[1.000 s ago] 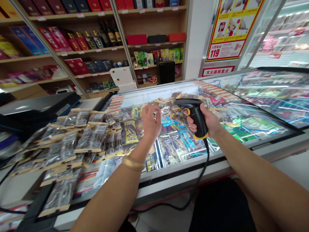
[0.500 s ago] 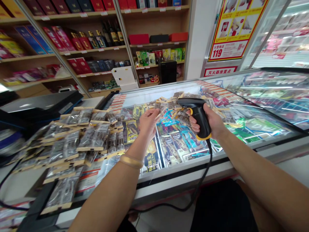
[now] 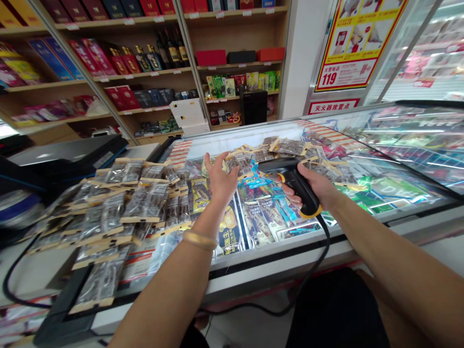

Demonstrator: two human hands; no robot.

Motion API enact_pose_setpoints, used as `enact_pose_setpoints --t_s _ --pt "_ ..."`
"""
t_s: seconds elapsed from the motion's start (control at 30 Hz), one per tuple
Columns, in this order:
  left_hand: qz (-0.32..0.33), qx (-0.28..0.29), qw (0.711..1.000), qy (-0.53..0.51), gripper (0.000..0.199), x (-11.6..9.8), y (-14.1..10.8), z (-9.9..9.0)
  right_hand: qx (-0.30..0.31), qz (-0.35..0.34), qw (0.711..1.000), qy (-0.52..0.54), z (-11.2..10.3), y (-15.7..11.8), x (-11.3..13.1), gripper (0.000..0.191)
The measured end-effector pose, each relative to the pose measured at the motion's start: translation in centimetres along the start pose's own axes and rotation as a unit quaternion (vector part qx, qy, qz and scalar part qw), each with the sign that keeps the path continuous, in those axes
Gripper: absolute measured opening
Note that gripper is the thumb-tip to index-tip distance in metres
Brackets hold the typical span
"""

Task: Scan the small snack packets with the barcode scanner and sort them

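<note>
My right hand (image 3: 314,186) is wrapped round the grip of a black and yellow barcode scanner (image 3: 299,186), whose head points left over the glass-topped freezer (image 3: 270,256). My left hand (image 3: 222,181) hangs over the freezer with its fingers spread and nothing in them. Just beyond it lie small clear packets with tan edges (image 3: 241,164) and a yellow packet (image 3: 198,193). Below the scanner, blue ice-cream wrappers (image 3: 284,208) show through the glass. A large heap of the clear packets (image 3: 145,200) with dark contents lies to the left of my left hand.
A black cable (image 3: 322,251) runs from the scanner down past the freezer's front edge. Dark electronic equipment (image 3: 68,154) stands at the left. Behind are wooden shelves (image 3: 152,75) with boxes and bottles, and a yellow-red poster (image 3: 358,43) on the wall.
My left hand has opened and let go of a small clear packet, fingers now spread. The scanner has dropped slightly and shifted a little left, its head tilting.
</note>
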State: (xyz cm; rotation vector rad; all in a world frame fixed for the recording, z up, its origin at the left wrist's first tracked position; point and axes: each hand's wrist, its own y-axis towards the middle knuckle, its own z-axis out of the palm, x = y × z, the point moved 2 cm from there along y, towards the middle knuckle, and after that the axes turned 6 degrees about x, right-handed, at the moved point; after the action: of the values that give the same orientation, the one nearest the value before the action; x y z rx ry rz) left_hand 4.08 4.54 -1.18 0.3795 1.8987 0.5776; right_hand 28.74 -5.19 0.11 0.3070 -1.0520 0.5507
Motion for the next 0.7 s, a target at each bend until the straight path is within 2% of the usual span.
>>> enact_pose_setpoints --t_s 0.1,0.3,0.57,0.7 --pt "-0.026 -0.028 0.999 0.004 0.044 -1.0 -0.3 0.2 -0.008 0.001 1.0 0.002 0.0 0.1 0.0 0.05" --pt "-0.03 -0.013 0.999 0.02 0.043 -2.2 -0.4 0.4 -0.006 0.003 1.0 -0.007 -0.1 0.1 -0.1 0.054" --pt "-0.054 0.01 0.998 0.006 0.044 -2.5 -0.7 0.5 -0.016 -0.001 0.999 -0.031 0.0 -0.1 0.0 0.051" --pt "-0.04 -0.005 0.999 0.017 0.041 -3.0 -0.8 0.6 -0.033 -0.019 0.999 -0.035 -0.5 -0.3 -0.1 0.049"
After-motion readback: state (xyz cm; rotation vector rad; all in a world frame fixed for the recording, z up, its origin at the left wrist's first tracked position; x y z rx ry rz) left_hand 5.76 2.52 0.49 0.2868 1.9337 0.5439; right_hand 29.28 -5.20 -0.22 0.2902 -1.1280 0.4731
